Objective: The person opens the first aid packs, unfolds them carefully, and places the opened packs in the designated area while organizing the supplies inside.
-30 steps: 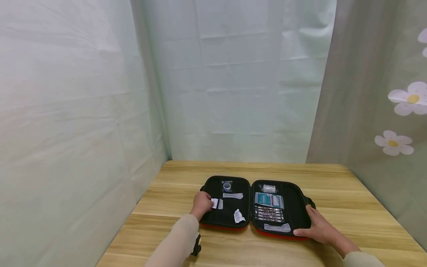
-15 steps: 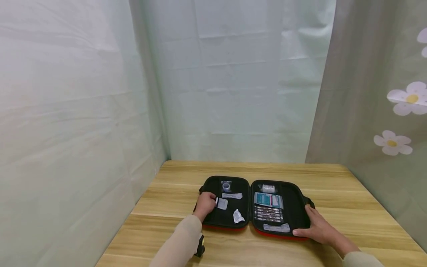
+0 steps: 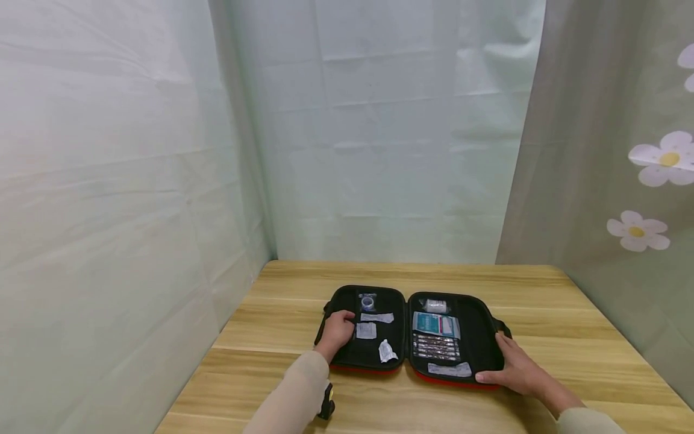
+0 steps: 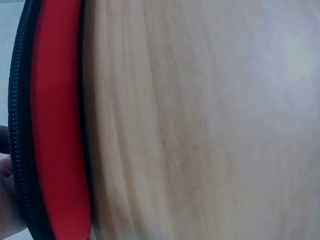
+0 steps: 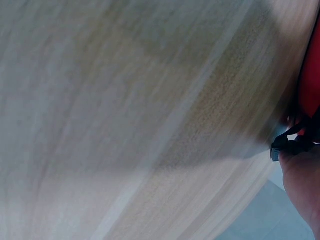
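A black-lined zip case (image 3: 477, 337) with a red outside lies open flat on the table, like a first-aid kit. My left hand (image 3: 337, 330) is over its left half, fingertips beside a small square white packet (image 3: 365, 330) that lies on the lining. In the left wrist view, the hand shows partly behind the case's red side (image 4: 57, 120) and zipper. My right hand (image 3: 517, 367) rests on the right half's near corner, thumb on the front rim and fingers along the side rim. The right wrist view shows that hand by a black strap (image 5: 300, 140).
Left half: a wrapped tape roll (image 3: 367, 303), a flat white packet (image 3: 376, 317) and a crumpled white one (image 3: 387, 351). Right half: a bagged white roll (image 3: 435, 306), a teal packet (image 3: 431, 323), foil-like strips (image 3: 436, 348) and a pale packet (image 3: 450, 369). Wood table (image 3: 406, 410).
My left hand has moved right from the case's left edge with the square packet, which turned and now lies free beside its fingertips. The right hand has stayed put.
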`<state>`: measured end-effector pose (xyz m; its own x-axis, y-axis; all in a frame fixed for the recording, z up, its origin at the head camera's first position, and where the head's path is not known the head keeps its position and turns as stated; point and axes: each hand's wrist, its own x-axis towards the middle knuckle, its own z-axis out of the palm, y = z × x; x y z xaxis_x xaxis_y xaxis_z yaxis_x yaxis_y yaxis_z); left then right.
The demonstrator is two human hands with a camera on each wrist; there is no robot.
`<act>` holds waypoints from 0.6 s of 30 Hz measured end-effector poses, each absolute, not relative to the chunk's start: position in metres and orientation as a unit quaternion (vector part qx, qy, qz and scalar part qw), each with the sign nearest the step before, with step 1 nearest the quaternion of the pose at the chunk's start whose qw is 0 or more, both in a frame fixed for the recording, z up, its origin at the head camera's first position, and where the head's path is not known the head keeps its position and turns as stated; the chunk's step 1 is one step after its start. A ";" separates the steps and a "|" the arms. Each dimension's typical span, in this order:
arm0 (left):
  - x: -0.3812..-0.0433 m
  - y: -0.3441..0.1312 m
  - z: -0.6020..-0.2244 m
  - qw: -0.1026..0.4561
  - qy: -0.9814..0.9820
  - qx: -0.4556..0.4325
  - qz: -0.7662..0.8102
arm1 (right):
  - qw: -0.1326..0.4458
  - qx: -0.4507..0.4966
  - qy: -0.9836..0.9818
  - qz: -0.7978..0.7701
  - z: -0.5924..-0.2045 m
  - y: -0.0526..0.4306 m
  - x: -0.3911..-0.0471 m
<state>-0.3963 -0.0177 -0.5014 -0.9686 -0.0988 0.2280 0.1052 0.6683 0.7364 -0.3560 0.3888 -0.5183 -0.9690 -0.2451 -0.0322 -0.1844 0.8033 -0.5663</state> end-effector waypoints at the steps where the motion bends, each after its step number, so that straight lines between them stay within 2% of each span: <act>1: -0.396 -0.018 -0.501 0.124 -0.905 0.000 -0.407 | 0.051 -0.114 0.948 -0.293 -0.518 0.389 -0.356; 18: -0.400 -0.016 -0.490 0.114 -0.889 -0.022 -0.443 | 0.039 -0.132 0.943 -0.304 -0.520 0.390 -0.353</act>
